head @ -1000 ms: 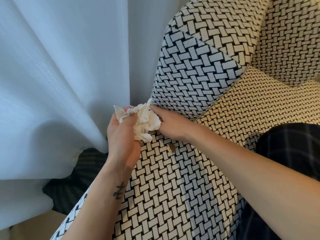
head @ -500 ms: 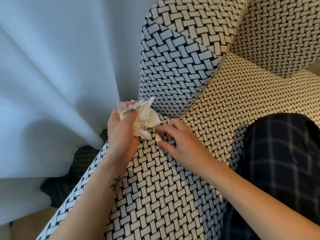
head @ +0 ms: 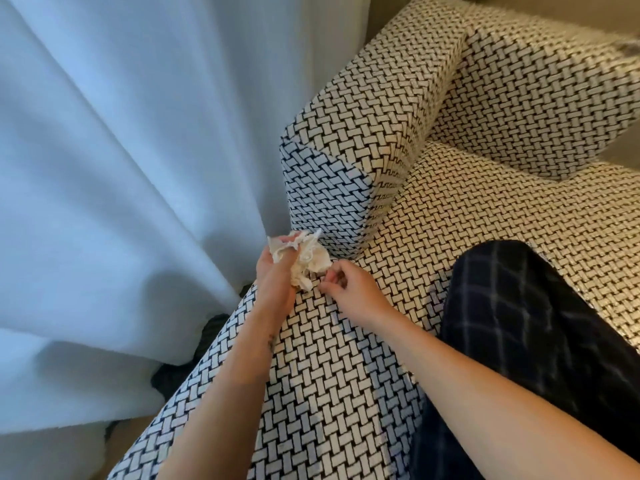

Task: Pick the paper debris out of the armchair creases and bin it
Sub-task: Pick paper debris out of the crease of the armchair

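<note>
White crumpled paper is bunched in the left hand. The fingers curl round the wad, and one torn corner sticks up over the knuckles. The wad is held just above the front edge of the armchair, at the foot of the armrest, right by the crease where the armrest's front face meets the seat.

The right hand lies on the woven black-and-cream seat just beside the wad. Its fingertips are drawn in against the thumb and nearly touch the paper. They are bunched too tightly to tell whether they pinch a scrap or hold nothing.

A knee in dark plaid trousers presses on the seat to the right of both forearms. A pale blue-white curtain hangs in folds against the chair's left side, with something dark on the floor beneath its hem.
</note>
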Tool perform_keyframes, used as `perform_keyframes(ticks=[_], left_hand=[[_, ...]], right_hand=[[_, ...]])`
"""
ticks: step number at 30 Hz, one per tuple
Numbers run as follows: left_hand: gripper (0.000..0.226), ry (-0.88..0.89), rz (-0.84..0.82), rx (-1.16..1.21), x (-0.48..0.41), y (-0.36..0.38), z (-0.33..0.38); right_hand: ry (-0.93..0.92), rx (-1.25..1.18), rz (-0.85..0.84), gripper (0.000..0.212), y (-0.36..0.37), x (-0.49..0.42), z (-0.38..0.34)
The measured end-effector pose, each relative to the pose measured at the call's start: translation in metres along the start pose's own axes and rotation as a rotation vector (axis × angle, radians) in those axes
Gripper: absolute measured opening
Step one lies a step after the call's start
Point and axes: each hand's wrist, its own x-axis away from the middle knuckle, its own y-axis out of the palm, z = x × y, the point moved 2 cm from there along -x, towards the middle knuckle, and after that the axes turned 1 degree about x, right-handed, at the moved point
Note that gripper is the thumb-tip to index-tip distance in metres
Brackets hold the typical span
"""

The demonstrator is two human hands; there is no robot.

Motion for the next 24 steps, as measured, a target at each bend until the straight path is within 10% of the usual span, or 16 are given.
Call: perform_keyframes(ticks=[24], left_hand=[[0.032,-0.14,0.004,0.104,0.093,0.162,0.018]], right_hand=[[-0.089,-0.471,0.152,0.012,-0.219,0.053,-0.004]])
